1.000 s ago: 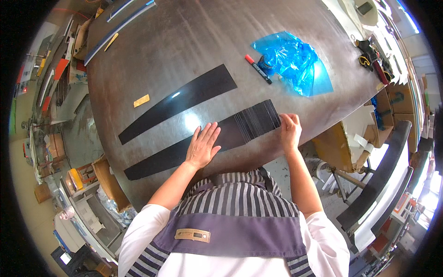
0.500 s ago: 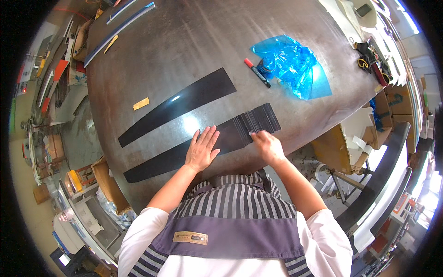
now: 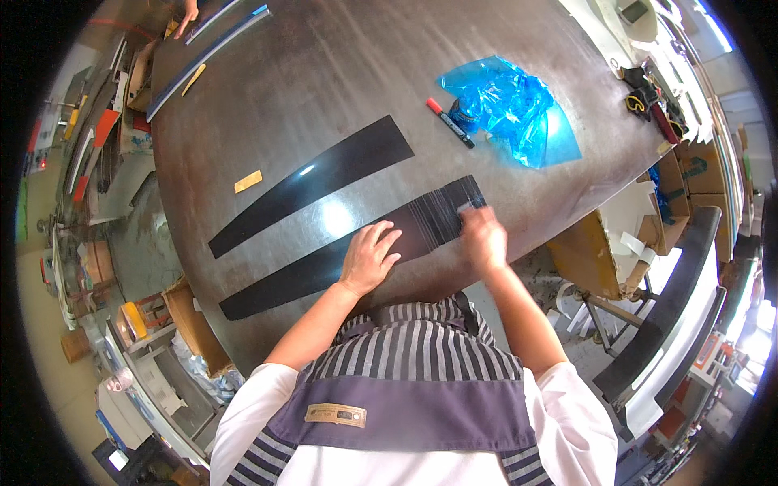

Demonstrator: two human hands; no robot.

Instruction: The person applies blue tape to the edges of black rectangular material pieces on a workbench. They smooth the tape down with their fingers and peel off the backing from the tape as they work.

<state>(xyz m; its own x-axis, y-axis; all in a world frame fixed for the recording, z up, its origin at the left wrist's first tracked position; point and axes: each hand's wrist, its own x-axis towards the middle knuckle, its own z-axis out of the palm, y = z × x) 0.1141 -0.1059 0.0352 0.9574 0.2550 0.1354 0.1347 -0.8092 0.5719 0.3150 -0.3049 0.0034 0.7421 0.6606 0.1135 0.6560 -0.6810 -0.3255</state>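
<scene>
A long black tapered strip (image 3: 300,279) lies slantwise in front of me, its wide right end crossed by many thin pale lines. My left hand (image 3: 369,257) rests on the strip's middle with the fingers spread and bent a little. Over the lined end, my right hand (image 3: 485,239) is closed, fingertips pressed down near the strip's right edge. A small pale bit shows at those fingertips, too blurred to name. A second black strip (image 3: 348,162) of similar shape, plain and shiny, lies just beyond.
On the metal table (image 3: 324,65) are crumpled blue film (image 3: 519,113), a red-capped marker (image 3: 450,123) and a small yellow piece (image 3: 248,181). Long blue-edged strips (image 3: 212,57) lie far left, near another person's hand (image 3: 189,14). Cardboard boxes (image 3: 592,255) stand at the right.
My right hand has moved right and slightly away, toward the strip's wide end. My left hand has slid a little to the right along the strip. Another person's hand shows more fully at far left.
</scene>
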